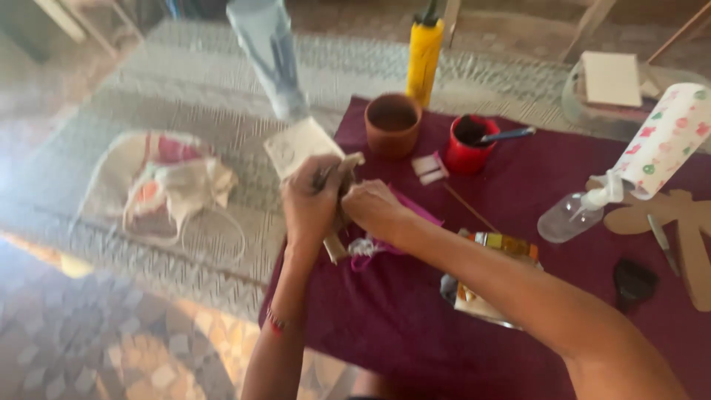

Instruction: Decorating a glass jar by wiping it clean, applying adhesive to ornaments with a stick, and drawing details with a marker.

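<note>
Maroon cloth (415, 311) covers your table; near its left edge your left hand (311, 204) and right hand (374, 207) both clamp a small tan piece (346, 167); a slip could topple the red cup (468, 144) beyond

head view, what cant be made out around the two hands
- Head view: the pale piece both hands grip is mostly covered by the left hand and right hand.
- Motion blur smears the thin tool.
- The red cup hides its contents.
</note>
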